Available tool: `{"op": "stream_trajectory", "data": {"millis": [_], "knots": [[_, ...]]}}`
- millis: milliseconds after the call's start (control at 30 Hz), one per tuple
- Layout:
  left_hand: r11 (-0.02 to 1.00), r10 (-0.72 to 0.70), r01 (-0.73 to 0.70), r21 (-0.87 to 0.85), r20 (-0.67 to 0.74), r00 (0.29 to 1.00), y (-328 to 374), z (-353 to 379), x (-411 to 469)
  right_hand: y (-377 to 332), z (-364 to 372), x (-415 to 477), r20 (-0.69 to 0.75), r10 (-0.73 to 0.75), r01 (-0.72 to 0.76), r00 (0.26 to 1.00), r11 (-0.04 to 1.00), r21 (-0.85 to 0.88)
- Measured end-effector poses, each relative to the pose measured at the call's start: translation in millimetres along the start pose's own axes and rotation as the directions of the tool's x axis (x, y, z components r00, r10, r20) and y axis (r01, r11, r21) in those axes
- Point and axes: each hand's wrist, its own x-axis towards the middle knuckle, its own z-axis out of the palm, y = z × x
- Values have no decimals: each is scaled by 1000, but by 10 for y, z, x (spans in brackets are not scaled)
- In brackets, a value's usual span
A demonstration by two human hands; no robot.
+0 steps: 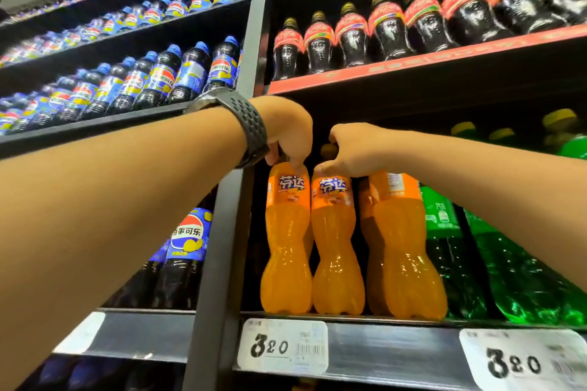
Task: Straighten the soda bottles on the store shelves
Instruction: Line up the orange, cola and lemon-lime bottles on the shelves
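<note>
Three orange soda bottles stand at the front of a shelf point(374, 346). My left hand point(287, 132), a dark watch on its wrist, grips the top of the left orange bottle point(286, 241). My right hand point(351, 149) grips the top of the middle orange bottle point(335, 247). Both caps are hidden under my fingers. These two bottles show their labels to the front and stand upright, side by side. The right orange bottle point(403, 251) has its label turned sideways, and my right forearm crosses above it.
Green soda bottles point(508, 273) fill the shelf to the right. Blue-labelled cola bottles point(187, 241) stand left of a grey upright post point(219, 247). Rows of cola bottles point(390, 28) line the shelves above. White price tags point(282, 346) hang on the shelf edge.
</note>
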Motion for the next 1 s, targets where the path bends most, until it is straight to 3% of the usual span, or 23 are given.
{"op": "stream_trajectory", "data": {"millis": [233,467,600,800,1000], "knots": [[1000,-3,3,25,-30,1000,67,116,-19,-41,68,43,2,10,-10,1000,996,-91],[999,4,-3,34,-16,1000,-8,108,-24,-75,-44,116,59,105,-110,993,990,94],[992,56,-40,123,-129,990,-1,147,-11,-120,-53,181,36,106,-104,994,994,-46],[985,122,-155,-75,-333,935,75,141,56,-19,-184,149,97,84,-85,992,996,7],[974,115,-170,-153,-315,942,194,228,102,366,-533,-55,-34,16,-19,999,995,-98]]}}
